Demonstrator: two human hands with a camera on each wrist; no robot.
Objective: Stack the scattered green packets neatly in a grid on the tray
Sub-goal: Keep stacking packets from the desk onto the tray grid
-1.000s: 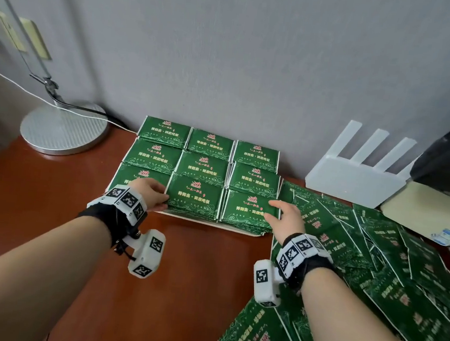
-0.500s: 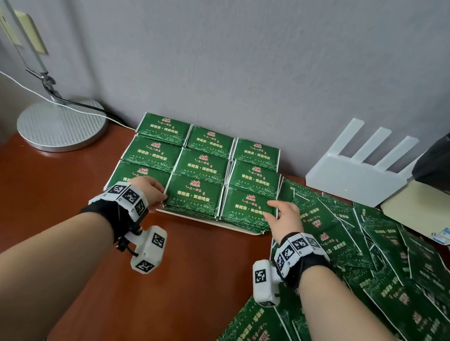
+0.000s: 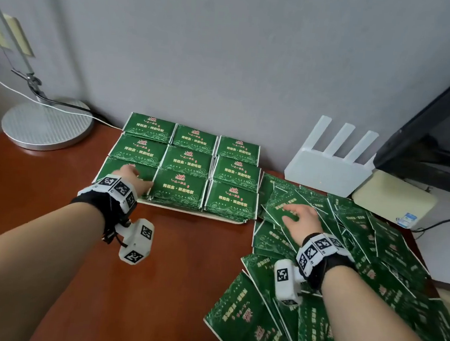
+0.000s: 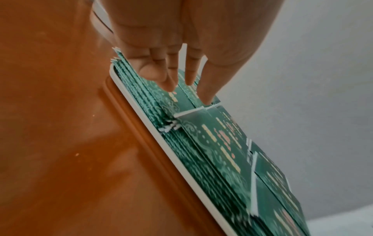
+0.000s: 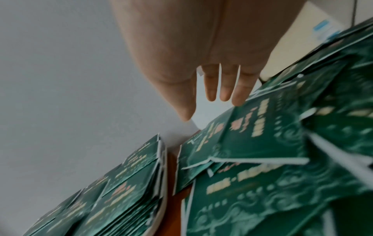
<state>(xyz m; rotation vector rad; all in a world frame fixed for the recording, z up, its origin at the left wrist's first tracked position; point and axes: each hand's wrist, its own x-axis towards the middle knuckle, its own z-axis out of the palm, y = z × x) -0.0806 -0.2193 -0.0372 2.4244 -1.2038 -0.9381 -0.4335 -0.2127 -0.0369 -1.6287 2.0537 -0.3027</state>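
Green packets lie stacked in a three-by-three grid on a white tray against the wall. My left hand rests with straight fingers on the near-left stack, fingertips touching its top packet. A heap of loose green packets covers the table's right side. My right hand lies open over that heap, fingers spread and straight; in the right wrist view its fingertips reach the top loose packet. Neither hand grips anything.
A round lamp base with a cable stands at the back left. A white router, a cream box and a dark monitor sit at the back right. Brown tabletop shows between my arms.
My right hand left the near-right stack on the tray and moved right onto the loose heap. My left hand slid slightly further onto the near-left stack.
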